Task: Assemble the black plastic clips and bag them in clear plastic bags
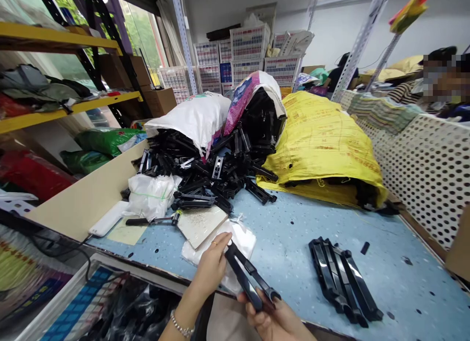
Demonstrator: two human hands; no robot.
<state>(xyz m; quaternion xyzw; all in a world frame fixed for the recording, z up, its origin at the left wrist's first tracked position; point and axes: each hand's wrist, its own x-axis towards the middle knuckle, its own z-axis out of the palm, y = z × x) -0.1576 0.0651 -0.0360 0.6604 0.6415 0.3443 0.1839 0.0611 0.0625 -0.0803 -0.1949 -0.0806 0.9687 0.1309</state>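
Both hands hold a black V-shaped plastic part [245, 275] made of two long arms, over the front edge of the blue table. My left hand [215, 262], with a ring and a beaded bracelet, pinches its joined upper end. At the lower, spread end, my right hand [273, 316] has its fingers closed round one arm. Beneath the part lies a white plastic sheet [244, 240], and a pale flat slab [201, 224] sits just behind it. To the right, several similar black parts [343, 282] lie side by side.
A hammer [154, 220] lies left of the slab, near a white power strip [108, 218] and a bundled plastic bag [150, 194]. Behind are heaped black parts [205, 177], white sacks [198, 116] and a yellow sack [326, 145]. A perforated white panel [433, 165] borders the right side.
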